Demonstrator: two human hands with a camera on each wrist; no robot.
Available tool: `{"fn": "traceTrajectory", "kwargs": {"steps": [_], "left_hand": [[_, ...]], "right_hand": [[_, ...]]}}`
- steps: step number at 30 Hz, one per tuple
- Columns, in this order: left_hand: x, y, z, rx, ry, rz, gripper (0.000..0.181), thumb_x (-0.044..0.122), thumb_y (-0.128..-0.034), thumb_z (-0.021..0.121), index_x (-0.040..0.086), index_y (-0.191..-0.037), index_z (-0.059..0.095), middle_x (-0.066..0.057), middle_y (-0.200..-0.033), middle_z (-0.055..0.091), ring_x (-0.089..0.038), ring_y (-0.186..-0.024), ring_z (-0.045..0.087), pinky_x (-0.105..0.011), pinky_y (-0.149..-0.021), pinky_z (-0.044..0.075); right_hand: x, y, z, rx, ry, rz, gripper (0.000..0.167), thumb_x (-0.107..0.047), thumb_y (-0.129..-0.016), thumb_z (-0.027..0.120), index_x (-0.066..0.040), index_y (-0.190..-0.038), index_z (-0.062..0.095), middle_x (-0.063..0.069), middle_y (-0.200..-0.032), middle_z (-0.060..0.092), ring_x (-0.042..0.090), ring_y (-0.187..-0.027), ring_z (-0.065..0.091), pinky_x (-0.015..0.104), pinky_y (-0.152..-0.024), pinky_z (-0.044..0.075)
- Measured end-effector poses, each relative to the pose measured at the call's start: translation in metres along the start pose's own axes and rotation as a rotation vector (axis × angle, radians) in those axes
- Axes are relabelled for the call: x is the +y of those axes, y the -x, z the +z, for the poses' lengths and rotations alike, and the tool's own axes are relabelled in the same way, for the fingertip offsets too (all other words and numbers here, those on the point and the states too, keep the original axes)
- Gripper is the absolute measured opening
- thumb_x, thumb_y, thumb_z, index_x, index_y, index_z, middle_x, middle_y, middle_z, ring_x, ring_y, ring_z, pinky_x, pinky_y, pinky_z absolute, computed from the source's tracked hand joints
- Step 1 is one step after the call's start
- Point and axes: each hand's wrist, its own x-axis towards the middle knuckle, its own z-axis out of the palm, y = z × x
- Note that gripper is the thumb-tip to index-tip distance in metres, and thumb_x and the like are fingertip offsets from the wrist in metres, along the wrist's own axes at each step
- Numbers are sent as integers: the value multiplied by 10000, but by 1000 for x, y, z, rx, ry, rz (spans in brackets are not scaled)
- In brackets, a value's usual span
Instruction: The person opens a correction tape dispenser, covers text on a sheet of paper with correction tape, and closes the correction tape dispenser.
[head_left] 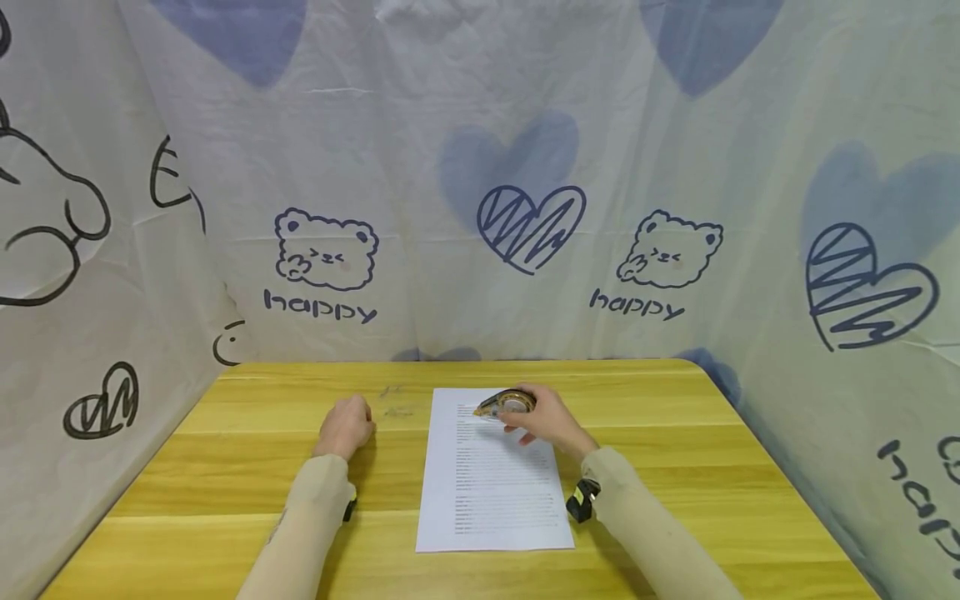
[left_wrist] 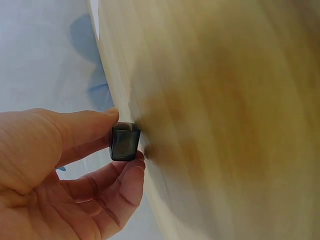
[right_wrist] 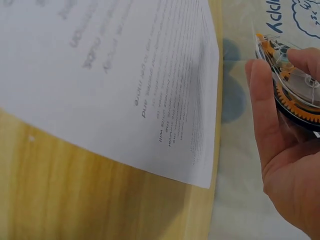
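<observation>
My right hand grips a correction tape dispenser over the upper part of a printed sheet of paper. The dispenser's tip points left, near the first lines of text; whether it touches the paper I cannot tell. In the right wrist view, orange gears show through the clear body of the correction tape, between thumb and fingers. Left of the sheet, my left hand is close to the table. The left wrist view shows this hand pinching a small dark, see-through cap between thumb and fingers.
The sheet lies on a yellow wood-grain table. Faint greyish marks show on the tabletop between the left hand and the paper. Pale printed curtains hang behind the table and along both sides.
</observation>
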Motion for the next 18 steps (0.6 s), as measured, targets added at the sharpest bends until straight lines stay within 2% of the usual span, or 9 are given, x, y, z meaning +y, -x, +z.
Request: {"fn": "traceTrajectory", "kwargs": {"steps": [3, 6, 12, 18], "left_hand": [[-1, -1, 0, 0, 1, -13, 225, 50, -923, 616, 25, -711, 689, -78, -636, 608, -173, -543, 423, -286, -494, 339], [-1, -1, 1, 5, -6, -19, 189, 48, -918, 611, 25, -745, 685, -94, -689, 615, -191, -570, 454, -294, -501, 354], [1, 0, 2, -1, -24, -24, 116, 70, -921, 629, -10, -886, 705, -135, -812, 667, -229, -639, 531, -315, -525, 403], [7, 0, 4, 43, -67, 1, 120, 116, -922, 647, -1, -905, 672, -142, -842, 657, -238, -675, 543, -339, -549, 425]], "right_hand": [[2, 0, 0, -27, -47, 7, 586, -170, -871, 750, -61, -1386, 492, 197, -1147, 643, 356, -901, 717, 457, -625, 606], [4, 0, 0, -65, -81, 7, 563, -177, -881, 742, -67, -1380, 506, 223, -1140, 654, 375, -926, 708, 459, -626, 606], [7, 1, 2, -103, -69, 17, 378, -236, -880, 750, -58, -1199, 655, 247, -1085, 695, 365, -943, 696, 445, -638, 608], [8, 2, 5, -94, -40, 13, 345, -215, -825, 804, -66, -1119, 699, 174, -975, 730, 341, -876, 704, 450, -664, 610]]}}
